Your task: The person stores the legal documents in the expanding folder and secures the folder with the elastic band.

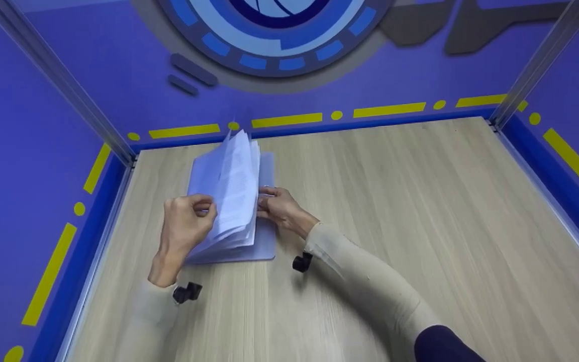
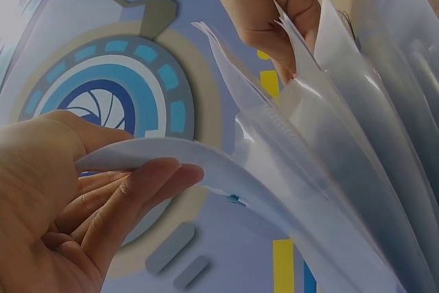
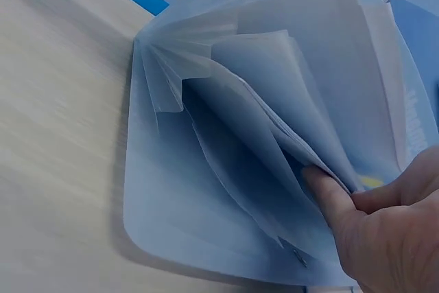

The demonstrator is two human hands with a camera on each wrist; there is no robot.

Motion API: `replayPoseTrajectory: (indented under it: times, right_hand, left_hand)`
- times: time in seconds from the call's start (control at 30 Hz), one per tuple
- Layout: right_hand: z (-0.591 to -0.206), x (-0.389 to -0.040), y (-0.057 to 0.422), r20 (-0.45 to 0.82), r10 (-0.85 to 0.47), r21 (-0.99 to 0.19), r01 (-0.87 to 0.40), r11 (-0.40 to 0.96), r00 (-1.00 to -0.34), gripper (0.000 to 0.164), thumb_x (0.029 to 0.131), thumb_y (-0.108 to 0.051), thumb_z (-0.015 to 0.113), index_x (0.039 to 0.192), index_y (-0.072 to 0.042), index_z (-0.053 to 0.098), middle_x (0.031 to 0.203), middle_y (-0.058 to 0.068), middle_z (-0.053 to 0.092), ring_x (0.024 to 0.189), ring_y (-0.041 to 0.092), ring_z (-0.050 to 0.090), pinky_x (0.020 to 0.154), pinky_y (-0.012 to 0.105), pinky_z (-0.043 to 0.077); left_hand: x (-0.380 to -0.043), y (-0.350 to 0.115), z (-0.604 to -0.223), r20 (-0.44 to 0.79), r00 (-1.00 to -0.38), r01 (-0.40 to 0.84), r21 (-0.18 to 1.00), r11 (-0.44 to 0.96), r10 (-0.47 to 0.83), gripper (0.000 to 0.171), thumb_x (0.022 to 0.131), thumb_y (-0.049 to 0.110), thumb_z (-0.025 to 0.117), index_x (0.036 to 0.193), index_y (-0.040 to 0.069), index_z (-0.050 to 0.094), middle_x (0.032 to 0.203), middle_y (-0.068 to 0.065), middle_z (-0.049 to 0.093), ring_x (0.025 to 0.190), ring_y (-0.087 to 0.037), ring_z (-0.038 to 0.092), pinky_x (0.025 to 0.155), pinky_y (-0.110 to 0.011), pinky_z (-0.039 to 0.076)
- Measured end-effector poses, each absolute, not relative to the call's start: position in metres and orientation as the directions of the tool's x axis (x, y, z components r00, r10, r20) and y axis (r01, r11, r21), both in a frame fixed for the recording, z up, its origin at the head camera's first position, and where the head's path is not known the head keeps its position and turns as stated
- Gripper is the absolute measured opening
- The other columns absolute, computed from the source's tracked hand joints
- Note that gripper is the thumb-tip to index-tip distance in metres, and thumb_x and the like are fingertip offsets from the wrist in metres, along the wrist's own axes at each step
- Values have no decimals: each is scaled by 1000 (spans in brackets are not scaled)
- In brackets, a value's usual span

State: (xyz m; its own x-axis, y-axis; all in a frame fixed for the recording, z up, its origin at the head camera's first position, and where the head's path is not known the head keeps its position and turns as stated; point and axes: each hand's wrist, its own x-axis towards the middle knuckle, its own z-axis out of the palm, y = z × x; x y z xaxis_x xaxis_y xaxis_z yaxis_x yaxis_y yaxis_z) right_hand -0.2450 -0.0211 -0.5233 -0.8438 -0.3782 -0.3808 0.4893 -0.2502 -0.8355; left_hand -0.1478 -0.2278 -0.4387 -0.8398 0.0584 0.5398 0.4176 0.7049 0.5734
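Note:
An expanding file folder (image 1: 266, 246) of translucent plastic lies on the table, its pleated pockets fanned out. Printed sheets of paper (image 1: 238, 191) stand up among the dividers. My left hand (image 1: 184, 223) is at the folder's left side; in the left wrist view it pinches the edge of a curved plastic flap (image 2: 171, 147) between thumb and fingers. From the right side, my right hand (image 1: 282, 208) reaches in between the pockets. Its thumb and a finger pinch a few sheets (image 3: 295, 138) in the right wrist view. The other fingertips are hidden behind the pages.
The wooden tabletop (image 1: 395, 211) stretches to the right of the folder. Blue printed panels (image 1: 370, 75) with yellow marks wall in the back and both sides, joined by metal posts (image 1: 546, 60). Small black wrist devices (image 1: 187, 292) sit on both sleeves.

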Motion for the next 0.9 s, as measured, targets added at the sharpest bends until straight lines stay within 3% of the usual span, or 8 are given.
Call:
replayPoseTrajectory:
  times: [0.13,0.37,0.7,0.9]
  right_hand:
    - [-523,-246,-14,-378,-382,-853,478,-211,-843,59,97,22,43,155,10,44,140,30,64,103,25,72,101,39,62]
    - [-526,-246,1,-388,-375,-871,468,-150,-842,61,96,23,45,155,11,41,148,31,59,128,37,68,105,38,60]
    - [-528,-247,22,-387,-343,-887,447,-116,-856,57,99,19,48,155,12,40,151,30,56,129,39,67,110,41,57]
    - [-523,-246,32,-368,-336,-900,423,-107,-867,54,101,18,47,154,10,43,151,30,56,131,42,65,113,45,54]
  left_hand:
    - [-149,-224,-440,518,-854,406,592,696,57,8,86,-11,74,90,-12,80,80,-25,78,70,-35,80,64,-43,67]
    - [-151,-213,-442,477,-876,381,591,711,72,9,86,-10,73,91,-14,79,82,-26,78,72,-34,81,67,-42,67]
    - [-154,-197,-454,500,-861,382,512,769,94,9,84,-8,72,87,-10,80,79,-22,79,68,-30,80,63,-42,67]
    - [-154,-183,-462,501,-856,381,439,814,130,10,84,-5,72,86,-6,81,80,-20,80,72,-33,80,63,-46,66]
